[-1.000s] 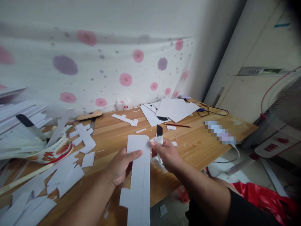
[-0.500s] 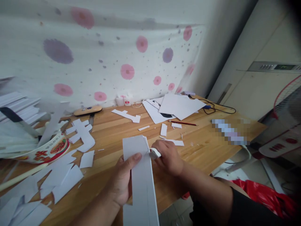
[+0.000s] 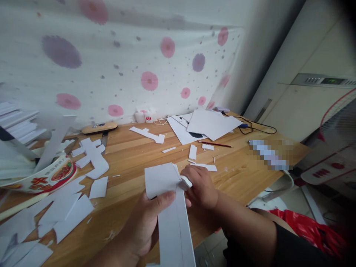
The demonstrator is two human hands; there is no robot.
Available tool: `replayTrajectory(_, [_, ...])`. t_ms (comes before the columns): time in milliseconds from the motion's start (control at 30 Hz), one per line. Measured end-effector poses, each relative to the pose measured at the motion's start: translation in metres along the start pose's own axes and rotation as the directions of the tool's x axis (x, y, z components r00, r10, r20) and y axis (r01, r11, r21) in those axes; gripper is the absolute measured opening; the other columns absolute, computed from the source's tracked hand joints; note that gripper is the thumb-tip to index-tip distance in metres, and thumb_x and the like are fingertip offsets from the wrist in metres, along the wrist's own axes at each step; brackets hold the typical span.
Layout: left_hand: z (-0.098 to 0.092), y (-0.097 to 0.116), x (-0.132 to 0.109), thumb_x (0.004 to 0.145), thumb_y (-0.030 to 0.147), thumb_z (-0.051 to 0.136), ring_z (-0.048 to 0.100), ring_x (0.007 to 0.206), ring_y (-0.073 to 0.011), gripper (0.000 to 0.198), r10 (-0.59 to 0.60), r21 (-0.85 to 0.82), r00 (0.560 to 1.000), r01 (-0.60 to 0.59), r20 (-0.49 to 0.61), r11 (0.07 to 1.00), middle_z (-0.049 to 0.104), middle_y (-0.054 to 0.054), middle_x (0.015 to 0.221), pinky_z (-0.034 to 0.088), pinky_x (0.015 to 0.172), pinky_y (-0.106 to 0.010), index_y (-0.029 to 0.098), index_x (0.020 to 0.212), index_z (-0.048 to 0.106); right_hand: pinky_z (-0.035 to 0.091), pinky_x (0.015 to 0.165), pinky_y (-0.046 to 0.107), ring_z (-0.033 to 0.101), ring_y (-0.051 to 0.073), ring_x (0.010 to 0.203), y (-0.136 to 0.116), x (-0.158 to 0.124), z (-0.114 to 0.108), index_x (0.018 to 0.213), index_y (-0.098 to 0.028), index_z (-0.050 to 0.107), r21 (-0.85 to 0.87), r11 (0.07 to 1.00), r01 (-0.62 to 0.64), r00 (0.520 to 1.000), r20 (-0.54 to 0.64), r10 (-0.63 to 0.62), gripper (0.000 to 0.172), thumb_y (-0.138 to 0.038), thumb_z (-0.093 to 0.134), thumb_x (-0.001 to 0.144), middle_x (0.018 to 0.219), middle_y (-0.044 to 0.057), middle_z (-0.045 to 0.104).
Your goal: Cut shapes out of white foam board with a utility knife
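My left hand (image 3: 151, 215) grips a long white foam board strip (image 3: 174, 237), its thumb lying flat across the face and the fingers out of sight behind. A thin line runs lengthwise near the strip's right side. My right hand (image 3: 201, 187) is closed around what looks like a white utility knife (image 3: 185, 183). The knife's end meets the strip's right edge near the top, and its blade is hard to make out. A fingertip shows beside the right edge, below the knife.
White cut pieces (image 3: 73, 218) lie on the wooden table (image 3: 128, 193) at left, beside a paper bowl (image 3: 55, 176) holding scraps. Larger white sheets (image 3: 214, 124), a pencil (image 3: 215, 144) and a cable (image 3: 261, 126) lie toward the back. A blurred-out object (image 3: 268, 155) rests at right.
My left thumb has slid right across the strip, nearer the knife. The strip's lower part has swung slightly right. The knife sits a little lower along the edge.
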State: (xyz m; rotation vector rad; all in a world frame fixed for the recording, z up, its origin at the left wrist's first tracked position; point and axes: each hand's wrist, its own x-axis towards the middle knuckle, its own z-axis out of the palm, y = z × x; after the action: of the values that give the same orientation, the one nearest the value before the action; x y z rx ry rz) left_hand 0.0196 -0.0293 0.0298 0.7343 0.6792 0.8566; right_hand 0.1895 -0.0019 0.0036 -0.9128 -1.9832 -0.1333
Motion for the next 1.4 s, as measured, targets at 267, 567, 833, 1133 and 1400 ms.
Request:
replayTrajectory(267, [0.005, 0.002, -0.006, 0.071, 0.035, 0.076, 0.067, 0.059, -0.0165, 0.02, 0.008, 0.045, 0.999, -0.01, 0.039, 0.999, 0.074, -0.005, 0.065, 0.051, 0.056, -0.023, 0.017, 0.079, 0.074, 0.03, 0.051, 0.026, 0.044, 0.014, 0.051, -0.003, 0.0, 0.002, 0.077, -0.022, 0.044, 0.012, 1.0, 0.028, 0.999, -0.015, -0.028, 0.005, -0.019, 0.042, 0.08, 0.059, -0.002, 0.052])
replayTrajectory(567, [-0.001, -0.003, -0.008, 0.07, 0.039, 0.076, 0.068, 0.055, -0.0187, 0.024, -0.059, -0.004, 0.997, 0.059, 0.044, 0.998, 0.073, -0.006, 0.064, 0.053, 0.053, -0.025, 0.017, 0.077, 0.073, 0.032, 0.05, 0.027, 0.046, 0.015, 0.051, -0.011, 0.007, 0.0, 0.079, -0.023, 0.045, 0.005, 0.997, 0.076, 0.995, -0.07, -0.076, 0.006, -0.019, 0.04, 0.079, 0.058, -0.001, 0.051])
replayTrajectory(833, [0.002, 0.001, -0.009, 0.064, 0.042, 0.08, 0.069, 0.056, -0.0196, 0.03, -0.066, 0.048, 0.997, 0.067, -0.025, 0.997, 0.075, -0.01, 0.071, 0.052, 0.052, -0.024, 0.015, 0.074, 0.074, 0.03, 0.049, 0.028, 0.043, 0.016, 0.049, -0.012, 0.009, -0.004, 0.079, -0.022, 0.047, 0.02, 0.994, 0.104, 0.992, -0.073, -0.102, 0.02, -0.033, 0.034, 0.089, 0.057, -0.001, 0.048])
replayTrajectory(1133, [0.006, -0.001, -0.012, 0.073, 0.038, 0.073, 0.068, 0.055, -0.0177, 0.021, -0.013, 0.005, 0.997, 0.013, 0.074, 1.0, 0.072, -0.006, 0.068, 0.052, 0.055, -0.024, 0.018, 0.078, 0.074, 0.035, 0.052, 0.028, 0.044, 0.016, 0.052, -0.01, 0.008, 0.003, 0.08, -0.021, 0.05, -0.105, 0.99, 0.098, 0.988, -0.109, -0.11, 0.012, -0.018, 0.039, 0.081, 0.059, 0.001, 0.051])
replayTrajectory(1400, [0.01, -0.003, -0.018, 0.072, 0.038, 0.073, 0.065, 0.053, -0.0153, 0.021, -0.066, -0.067, 0.992, 0.074, 0.111, 0.995, 0.071, -0.004, 0.066, 0.051, 0.052, -0.022, 0.018, 0.076, 0.074, 0.038, 0.053, 0.029, 0.046, 0.016, 0.055, -0.008, 0.008, 0.011, 0.078, -0.021, 0.05, -0.145, 0.985, 0.096, 0.969, -0.212, -0.126, 0.013, -0.017, 0.038, 0.082, 0.059, 0.001, 0.051])
